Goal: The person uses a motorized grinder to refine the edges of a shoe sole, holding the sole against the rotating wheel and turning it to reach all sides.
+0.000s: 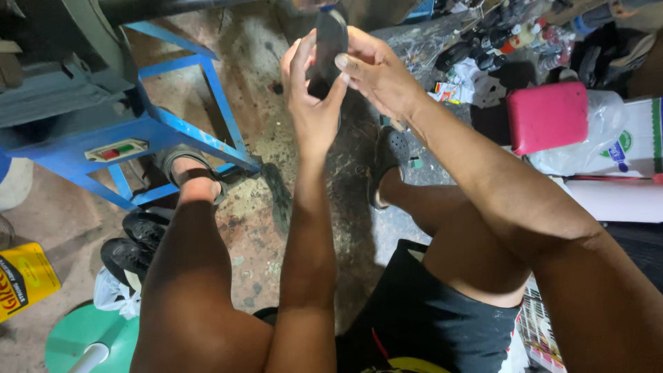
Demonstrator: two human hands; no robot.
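1. At far left a yellow tin [24,278] and a pair of black shoes [135,242] lie on the stained floor [255,138], below a blue metal frame [186,131]. These sit well apart from the work; best left undisturbed.
2. The left hand [311,90] is closed on the lower part of a dark flat sole piece [330,48], held upright in front of the chest, above the floor. A firm pinch here keeps it from twisting, in my judgement.
3. The right hand [376,72] is clamped on the same piece from the other side, fingertips on its edge. Working along the edge in small, even presses looks the sound way.
4. A pink box [547,116] sits at right, clear of both hands.
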